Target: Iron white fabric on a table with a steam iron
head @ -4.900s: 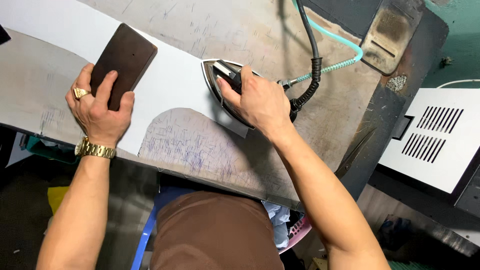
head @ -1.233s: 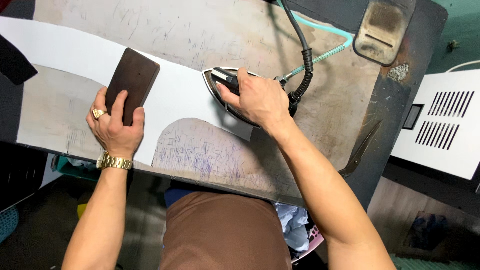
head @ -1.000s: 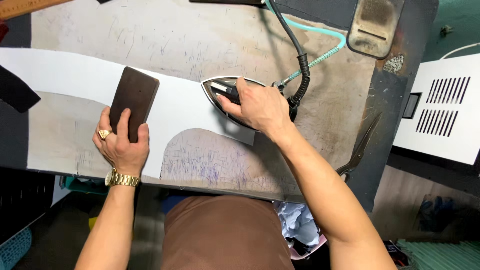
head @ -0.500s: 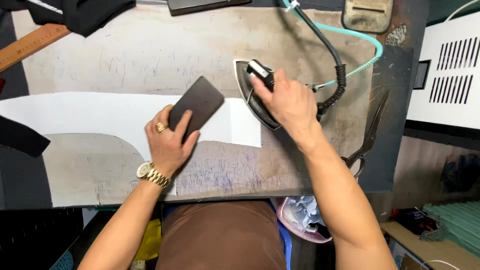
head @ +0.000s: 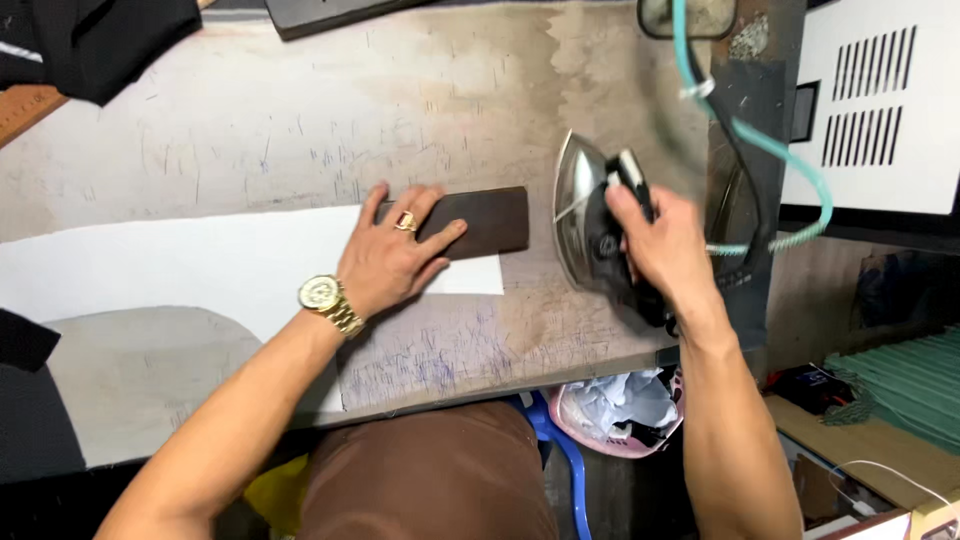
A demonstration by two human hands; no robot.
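Note:
My left hand (head: 385,260), with a gold ring and a gold watch, lies flat on a dark brown block (head: 480,220) and presses it onto the right end of a long white cut piece of fabric (head: 170,270). My right hand (head: 665,250) grips the black handle of a steel iron (head: 585,215). The iron is off the white piece, to its right, near the table's right edge. A teal hose (head: 790,160) and a black cable run from the iron toward the far right.
The worn, marked table top (head: 350,110) ends at a dark metal edge on the right. A white vented box (head: 870,110) stands beyond it. Black cloth (head: 90,40) lies at the far left. A pink basket (head: 625,415) with scraps sits under the table.
The iron has come off the white piece and moved right toward the table edge. My left hand has slid the brown block right to the end of the white piece.

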